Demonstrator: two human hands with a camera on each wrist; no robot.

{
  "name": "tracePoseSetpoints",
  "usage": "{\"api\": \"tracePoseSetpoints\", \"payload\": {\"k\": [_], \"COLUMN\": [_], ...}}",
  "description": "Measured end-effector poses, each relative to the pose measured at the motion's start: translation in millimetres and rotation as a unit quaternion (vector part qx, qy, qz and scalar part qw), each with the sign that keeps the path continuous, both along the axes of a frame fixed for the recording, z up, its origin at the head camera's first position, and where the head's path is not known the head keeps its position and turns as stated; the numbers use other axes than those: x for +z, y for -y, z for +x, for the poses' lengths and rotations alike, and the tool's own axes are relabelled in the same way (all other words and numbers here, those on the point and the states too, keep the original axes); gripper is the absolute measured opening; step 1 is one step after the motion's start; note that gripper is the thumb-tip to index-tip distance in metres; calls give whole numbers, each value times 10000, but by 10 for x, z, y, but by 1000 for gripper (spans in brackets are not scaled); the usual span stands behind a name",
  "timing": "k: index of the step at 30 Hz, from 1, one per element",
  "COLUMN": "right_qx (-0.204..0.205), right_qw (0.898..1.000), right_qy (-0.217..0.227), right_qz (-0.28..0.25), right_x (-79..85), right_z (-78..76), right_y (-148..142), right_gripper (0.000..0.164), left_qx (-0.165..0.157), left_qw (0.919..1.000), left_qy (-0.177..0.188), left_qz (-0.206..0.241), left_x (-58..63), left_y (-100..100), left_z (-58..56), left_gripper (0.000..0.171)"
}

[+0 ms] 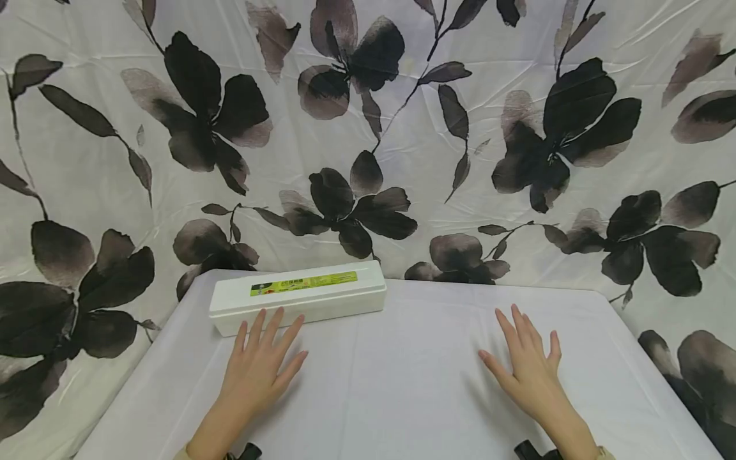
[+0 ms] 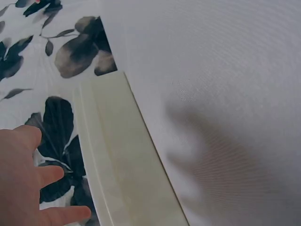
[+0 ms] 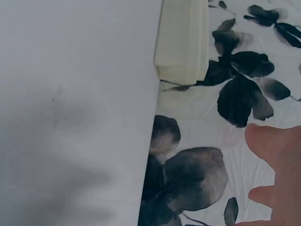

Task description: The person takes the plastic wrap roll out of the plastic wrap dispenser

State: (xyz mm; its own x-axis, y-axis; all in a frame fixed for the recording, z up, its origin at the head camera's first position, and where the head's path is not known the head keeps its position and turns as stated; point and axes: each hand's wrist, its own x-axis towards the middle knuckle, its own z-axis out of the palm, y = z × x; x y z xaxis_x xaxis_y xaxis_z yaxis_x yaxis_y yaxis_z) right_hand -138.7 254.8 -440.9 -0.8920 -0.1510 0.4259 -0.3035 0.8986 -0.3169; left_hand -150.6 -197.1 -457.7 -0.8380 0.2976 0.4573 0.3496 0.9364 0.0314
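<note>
A long white box [image 1: 299, 300] lies near the far edge of the table, left of the middle, with a yellow-green label [image 1: 303, 283] on its top. My left hand [image 1: 259, 364] hovers in front of the box, fingers spread and straight, holding nothing. In the head view its fingertips overlap the box's front side; the left wrist view shows the hand [image 2: 33, 183] apart from the box [image 2: 127, 155]. On the right, my right hand [image 1: 529, 367] is spread above the table, also holding nothing. The right wrist view has the box's end [image 3: 182, 47] away from that hand [image 3: 282, 174].
A white cloth covers the table [image 1: 414, 383]. Behind it and at both sides hangs a white sheet [image 1: 460, 160] printed with dark flowers. Both hands cast soft shadows on the tabletop. Black straps or mounts sit at the wrists.
</note>
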Motion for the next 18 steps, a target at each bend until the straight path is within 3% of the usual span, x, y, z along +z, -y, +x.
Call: {"api": "tracePoseSetpoints", "payload": {"k": [12,15,18], "right_qx": [67,128,111], "right_qw": [9979,9956,9923], "right_qy": [-391,-560,-752], "right_qz": [-520,-741,-978], "right_x": [43,56,78], "right_z": [-101,-149,-200], "right_y": [88,122,168], "right_gripper": [68,65,62], "left_qx": [32,-40,-149], "left_qw": [9997,9971,9877], "left_qy": [63,180,384], "left_qz": [233,745,1511], "left_x": [9,20,31], "left_y": [45,43,35], "left_z": [21,32,39], "left_gripper": [55,50,44]}}
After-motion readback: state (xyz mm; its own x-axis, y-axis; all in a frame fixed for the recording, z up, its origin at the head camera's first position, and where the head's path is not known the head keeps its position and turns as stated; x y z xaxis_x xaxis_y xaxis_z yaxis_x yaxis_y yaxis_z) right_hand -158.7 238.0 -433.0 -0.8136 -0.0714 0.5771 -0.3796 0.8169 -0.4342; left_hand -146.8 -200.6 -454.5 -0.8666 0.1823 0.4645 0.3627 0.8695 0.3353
